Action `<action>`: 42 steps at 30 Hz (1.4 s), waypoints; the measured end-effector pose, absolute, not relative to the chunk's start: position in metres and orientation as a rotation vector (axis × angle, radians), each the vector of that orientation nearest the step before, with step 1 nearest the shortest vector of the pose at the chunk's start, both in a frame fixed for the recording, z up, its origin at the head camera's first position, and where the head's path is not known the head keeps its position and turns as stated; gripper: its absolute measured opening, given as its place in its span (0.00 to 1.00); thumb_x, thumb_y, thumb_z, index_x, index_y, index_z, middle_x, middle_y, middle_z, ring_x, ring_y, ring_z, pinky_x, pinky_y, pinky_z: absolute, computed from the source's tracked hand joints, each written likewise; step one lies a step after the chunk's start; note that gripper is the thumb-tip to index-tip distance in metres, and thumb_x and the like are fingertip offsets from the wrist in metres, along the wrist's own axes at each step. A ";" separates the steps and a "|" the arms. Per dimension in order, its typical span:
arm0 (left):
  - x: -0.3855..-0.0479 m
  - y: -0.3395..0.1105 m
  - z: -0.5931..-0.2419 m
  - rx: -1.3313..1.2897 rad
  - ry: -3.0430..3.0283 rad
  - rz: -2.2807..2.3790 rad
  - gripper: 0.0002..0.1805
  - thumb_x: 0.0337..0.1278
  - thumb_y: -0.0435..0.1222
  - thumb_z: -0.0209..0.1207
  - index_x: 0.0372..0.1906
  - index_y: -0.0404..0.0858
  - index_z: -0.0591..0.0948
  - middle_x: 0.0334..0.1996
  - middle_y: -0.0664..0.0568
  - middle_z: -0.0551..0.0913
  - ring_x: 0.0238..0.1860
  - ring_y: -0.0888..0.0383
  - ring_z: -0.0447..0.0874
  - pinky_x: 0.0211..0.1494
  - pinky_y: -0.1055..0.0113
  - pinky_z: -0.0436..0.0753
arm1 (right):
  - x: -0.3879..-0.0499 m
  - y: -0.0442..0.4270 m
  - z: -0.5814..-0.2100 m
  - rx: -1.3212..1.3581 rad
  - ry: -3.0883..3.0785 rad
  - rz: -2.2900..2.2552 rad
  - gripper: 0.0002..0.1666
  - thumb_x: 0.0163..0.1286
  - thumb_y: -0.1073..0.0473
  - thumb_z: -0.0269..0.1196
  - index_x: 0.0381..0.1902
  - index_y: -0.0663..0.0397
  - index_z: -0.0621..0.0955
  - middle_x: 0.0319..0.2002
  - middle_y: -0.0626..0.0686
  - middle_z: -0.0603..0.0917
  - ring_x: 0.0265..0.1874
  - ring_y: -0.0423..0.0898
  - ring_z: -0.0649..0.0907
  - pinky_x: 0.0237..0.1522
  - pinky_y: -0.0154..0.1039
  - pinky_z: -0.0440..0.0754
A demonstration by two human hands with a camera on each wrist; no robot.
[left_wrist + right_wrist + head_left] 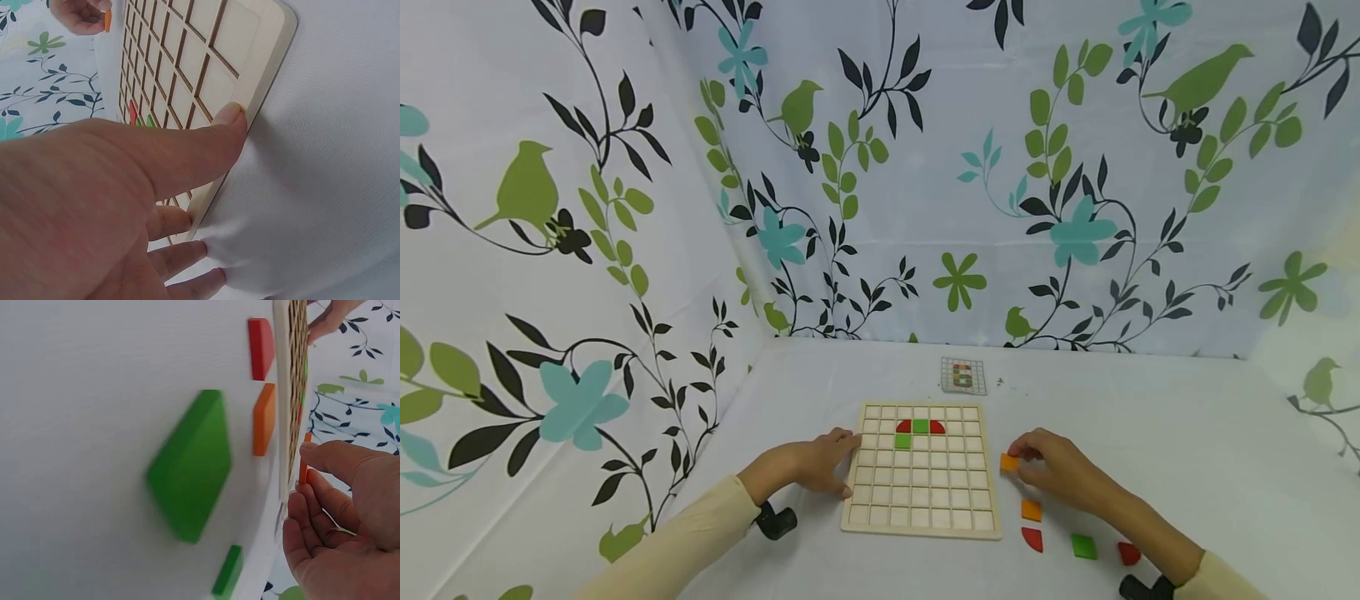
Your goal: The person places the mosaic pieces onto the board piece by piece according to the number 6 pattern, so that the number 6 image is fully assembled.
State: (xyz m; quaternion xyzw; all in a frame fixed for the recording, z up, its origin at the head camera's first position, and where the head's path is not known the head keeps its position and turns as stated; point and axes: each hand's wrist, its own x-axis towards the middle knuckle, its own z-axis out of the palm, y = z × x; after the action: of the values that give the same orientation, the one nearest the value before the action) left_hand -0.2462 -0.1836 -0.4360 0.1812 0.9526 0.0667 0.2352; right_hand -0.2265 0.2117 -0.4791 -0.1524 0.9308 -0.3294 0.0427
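A wooden grid board [921, 479] lies on the white cloth; near its far edge sit two red quarter pieces and two green squares. My left hand [820, 462] rests at the board's left side, its thumb pressing the frame in the left wrist view, fingers spread along the edge. Just right of the board, my right hand [1060, 471] pinches an orange square [304, 464] between thumb and fingers, raised off the cloth in the right wrist view. Below that hand lie another orange square [1032, 510] and a red quarter piece [1032, 539].
A small card with a coloured grid pattern [962, 377] lies beyond the board. Nearer my right forearm are a green piece [1084, 547] and a red piece [1128, 553]. Patterned curtain [850, 167] hangs behind and to the left.
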 end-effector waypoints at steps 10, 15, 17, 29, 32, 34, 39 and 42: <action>-0.247 -0.184 -0.437 0.492 2.615 0.192 0.49 0.63 0.46 0.74 0.83 0.40 0.61 0.80 0.43 0.62 0.80 0.45 0.63 0.77 0.47 0.71 | -0.240 0.178 -0.464 -0.560 2.833 -1.041 0.11 0.70 0.62 0.72 0.49 0.49 0.85 0.45 0.44 0.83 0.48 0.44 0.80 0.58 0.47 0.84; -0.248 -0.182 -0.437 0.501 2.609 0.202 0.50 0.63 0.46 0.74 0.83 0.40 0.61 0.80 0.43 0.61 0.80 0.45 0.63 0.77 0.47 0.70 | -0.250 0.158 -0.467 -0.575 2.805 -1.067 0.11 0.70 0.64 0.71 0.48 0.50 0.85 0.45 0.45 0.83 0.47 0.44 0.80 0.57 0.47 0.84; -0.248 -0.182 -0.438 0.506 2.608 0.208 0.50 0.63 0.46 0.74 0.83 0.40 0.61 0.80 0.43 0.62 0.80 0.45 0.63 0.77 0.47 0.71 | -0.253 0.150 -0.470 -0.590 2.789 -1.079 0.10 0.69 0.65 0.71 0.47 0.51 0.85 0.44 0.46 0.82 0.47 0.45 0.79 0.57 0.47 0.83; -0.250 -0.183 -0.439 0.510 2.617 0.199 0.50 0.63 0.46 0.74 0.83 0.40 0.61 0.80 0.43 0.62 0.80 0.46 0.63 0.77 0.48 0.71 | -0.264 0.104 -0.476 -0.836 2.750 -1.038 0.11 0.67 0.64 0.73 0.47 0.58 0.86 0.44 0.50 0.85 0.45 0.46 0.82 0.51 0.46 0.84; -0.250 -0.182 -0.439 0.504 2.615 0.211 0.49 0.63 0.46 0.74 0.83 0.41 0.61 0.80 0.44 0.61 0.80 0.46 0.63 0.77 0.48 0.70 | -0.265 0.093 -0.476 -0.910 2.754 -0.996 0.09 0.67 0.67 0.72 0.45 0.61 0.87 0.42 0.51 0.86 0.43 0.47 0.82 0.50 0.46 0.84; -0.249 -0.182 -0.439 0.502 2.613 0.217 0.49 0.63 0.45 0.74 0.83 0.41 0.61 0.81 0.44 0.61 0.80 0.46 0.62 0.78 0.48 0.70 | -0.264 0.088 -0.476 -0.914 2.756 -0.984 0.09 0.66 0.68 0.72 0.44 0.61 0.88 0.41 0.51 0.87 0.42 0.46 0.82 0.49 0.47 0.84; -0.249 -0.181 -0.439 0.498 2.613 0.224 0.49 0.63 0.45 0.74 0.83 0.40 0.61 0.81 0.43 0.61 0.80 0.46 0.63 0.78 0.48 0.70 | -0.263 0.077 -0.474 -0.879 2.738 -0.967 0.08 0.65 0.69 0.73 0.42 0.61 0.89 0.39 0.51 0.87 0.41 0.45 0.81 0.48 0.48 0.84; -0.249 -0.182 -0.438 0.495 2.616 0.221 0.49 0.63 0.45 0.74 0.83 0.39 0.61 0.80 0.43 0.62 0.80 0.45 0.63 0.78 0.48 0.70 | -0.263 0.073 -0.473 -0.877 2.716 -0.957 0.08 0.65 0.69 0.73 0.42 0.62 0.89 0.40 0.51 0.88 0.42 0.46 0.82 0.49 0.49 0.84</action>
State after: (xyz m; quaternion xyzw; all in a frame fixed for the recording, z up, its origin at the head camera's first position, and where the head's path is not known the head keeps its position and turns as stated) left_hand -0.2490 -0.1818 -0.4382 0.1802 0.9523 0.0805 0.2326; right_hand -0.2635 0.0729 -0.4726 -0.2906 0.9004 -0.3171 0.0655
